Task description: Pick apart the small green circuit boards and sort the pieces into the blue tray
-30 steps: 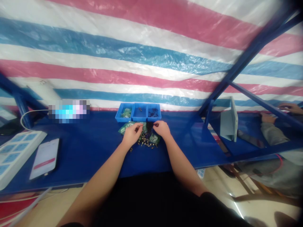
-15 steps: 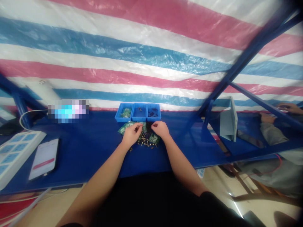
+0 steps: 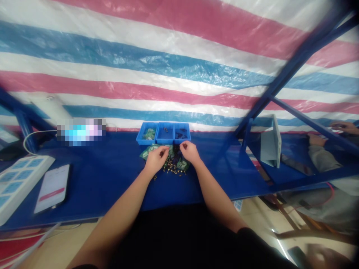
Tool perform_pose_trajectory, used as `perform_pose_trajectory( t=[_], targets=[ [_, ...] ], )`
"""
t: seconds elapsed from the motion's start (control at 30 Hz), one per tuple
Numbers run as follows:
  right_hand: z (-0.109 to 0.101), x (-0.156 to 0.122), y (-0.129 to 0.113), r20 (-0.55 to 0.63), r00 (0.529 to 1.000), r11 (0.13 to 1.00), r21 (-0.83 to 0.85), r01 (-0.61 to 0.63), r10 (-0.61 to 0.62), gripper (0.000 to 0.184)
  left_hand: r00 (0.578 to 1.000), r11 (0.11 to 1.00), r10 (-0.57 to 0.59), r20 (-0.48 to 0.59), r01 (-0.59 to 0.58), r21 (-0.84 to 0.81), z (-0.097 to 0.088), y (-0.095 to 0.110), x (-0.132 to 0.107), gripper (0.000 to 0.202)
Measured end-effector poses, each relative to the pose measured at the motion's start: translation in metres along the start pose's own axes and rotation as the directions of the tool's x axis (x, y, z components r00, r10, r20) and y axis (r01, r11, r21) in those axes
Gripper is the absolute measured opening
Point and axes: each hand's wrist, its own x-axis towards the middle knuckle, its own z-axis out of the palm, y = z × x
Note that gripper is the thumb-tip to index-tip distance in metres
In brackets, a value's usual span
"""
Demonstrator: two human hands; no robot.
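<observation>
Over a heap of small parts on the blue table, my left hand [image 3: 156, 158] is closed in a pinch, with something dark and tiny at the fingertips. My right hand [image 3: 190, 152] pinches too, just in front of the right-hand bin; what it holds, if anything, is too small to make out. Between and below the hands lie brass-coloured pieces [image 3: 175, 170], green-and-white packets or boards [image 3: 145, 152] and dark bits [image 3: 176, 151]. Behind them stand three joined blue bins: the left bin [image 3: 140, 141] holds green-white pieces, the middle bin [image 3: 165, 141] a few small pieces, the right bin [image 3: 182, 141] dark slim pieces.
At left on the blue table [image 3: 112, 186] are a phone [image 3: 53, 188] and a white power strip [image 3: 26, 179]. A blue frame post [image 3: 254, 108] rises at right, near a grey-white stand [image 3: 271, 145]. Another person's hands [image 3: 316, 140] show at far right. Striped sheeting hangs behind.
My right hand has shifted slightly up, closer to the right bin. My left hand stays put. At the lower right edge, a blurred shape has come further into view.
</observation>
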Motion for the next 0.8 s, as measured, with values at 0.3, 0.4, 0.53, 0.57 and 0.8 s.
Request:
perform_pose_trajectory(
  t=[0.3, 0.4, 0.53, 0.57, 0.8],
  targets=[
    [0.011, -0.011, -0.023, -0.046, 0.991, 0.924, 0.356, 0.137, -0.129, 0.018, 0.999, 1.000, 0.008, 0.049, -0.007, -0.022, 0.002, -0.002, 0.001, 0.030],
    [0.011, -0.013, -0.026, -0.029, 0.990, 0.921, 0.364, 0.138, -0.137, 0.017, 0.999, 1.000, 0.003, 0.038, -0.003, -0.001, 0.002, -0.002, 0.001, 0.028],
    [0.010, -0.015, -0.029, -0.022, 0.993, 0.930, 0.348, 0.115, -0.114, 0.017, 1.000, 1.000, -0.001, 0.028, 0.001, 0.000, 0.004, -0.004, 0.000, 0.028],
    [0.010, -0.015, -0.029, -0.024, 0.994, 0.932, 0.344, 0.112, -0.110, 0.017, 1.000, 1.000, -0.003, 0.031, 0.003, -0.004, 0.004, -0.005, 0.000, 0.029],
    [0.014, -0.014, -0.029, -0.026, 0.995, 0.897, 0.432, 0.096, -0.094, 0.018, 0.999, 1.000, -0.003, 0.041, 0.004, -0.008, 0.003, -0.004, 0.000, 0.027]
  ],
)
